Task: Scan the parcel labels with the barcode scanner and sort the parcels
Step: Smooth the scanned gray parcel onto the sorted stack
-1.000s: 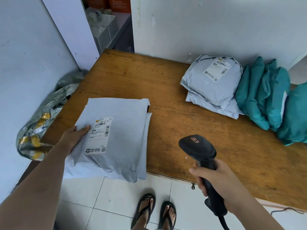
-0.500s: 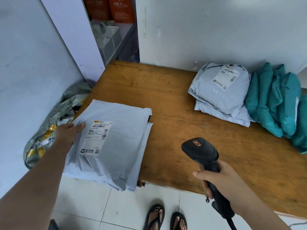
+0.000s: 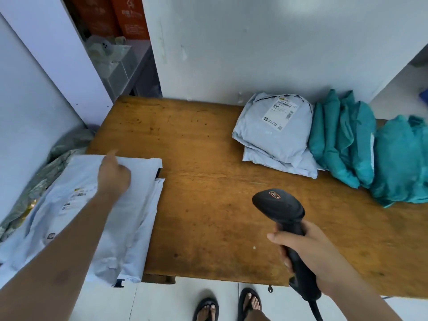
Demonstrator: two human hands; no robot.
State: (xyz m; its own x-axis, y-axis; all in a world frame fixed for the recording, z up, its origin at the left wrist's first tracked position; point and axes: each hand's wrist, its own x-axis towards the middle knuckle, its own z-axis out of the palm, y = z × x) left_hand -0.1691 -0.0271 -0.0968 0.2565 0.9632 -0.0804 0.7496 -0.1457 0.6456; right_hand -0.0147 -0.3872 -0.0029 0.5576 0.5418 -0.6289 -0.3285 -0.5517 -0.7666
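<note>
Black scanner (image 3: 281, 208), teal parcels (image 3: 342, 140), brown table (image 3: 208, 205)

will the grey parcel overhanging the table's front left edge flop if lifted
Probably floppy: the grey parcel is a wrinkled soft bag sagging over the table edge. Its smooth film likely slides easily. Lying flat, it shouldn't roll.

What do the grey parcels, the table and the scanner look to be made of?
Grey parcels: thin plastic film, likely poly mailers, creased with a soft sheen.
Table: wood, worn varnish, visible grain and dark marks.
Scanner: matte black moulded plastic, apparently.
</note>
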